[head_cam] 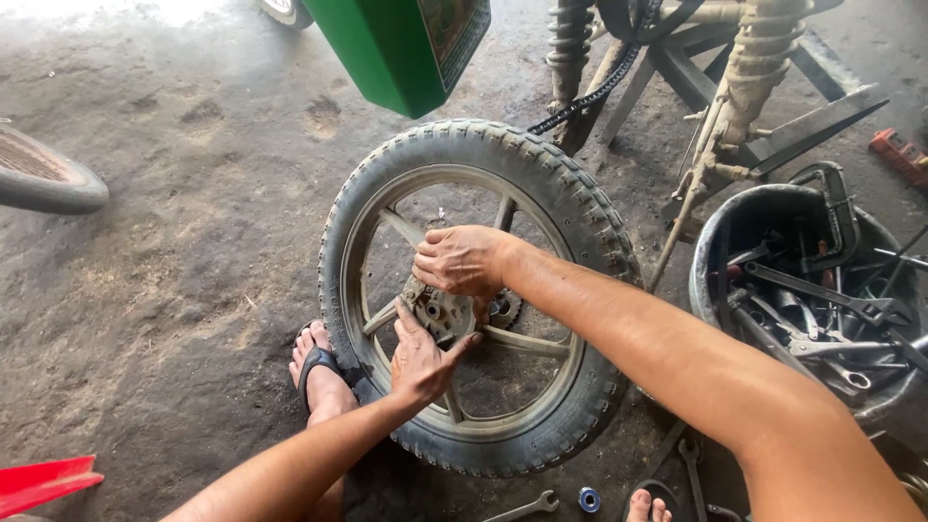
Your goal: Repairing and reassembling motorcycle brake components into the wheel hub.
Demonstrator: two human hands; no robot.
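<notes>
A motorcycle wheel [570,203] with a knobby tyre and grey spoked rim lies flat on the dirt floor. At its hub sits a metal sprocket carrier [443,316] with a small toothed gear [505,309] beside it. My right hand [464,259] rests on top of the hub, fingers curled over the metal part. My left hand [420,360] presses against the hub from below, fingers spread along it. The hub's centre is partly hidden by both hands.
A tub of wrenches and tools [812,290] stands at the right. Motorcycle shocks, chain and frame [677,58] rise behind the wheel. A green container [396,48] hangs at top. Loose spanners [527,506] lie near my sandalled foot [319,372]. Another tyre [43,179] is at left.
</notes>
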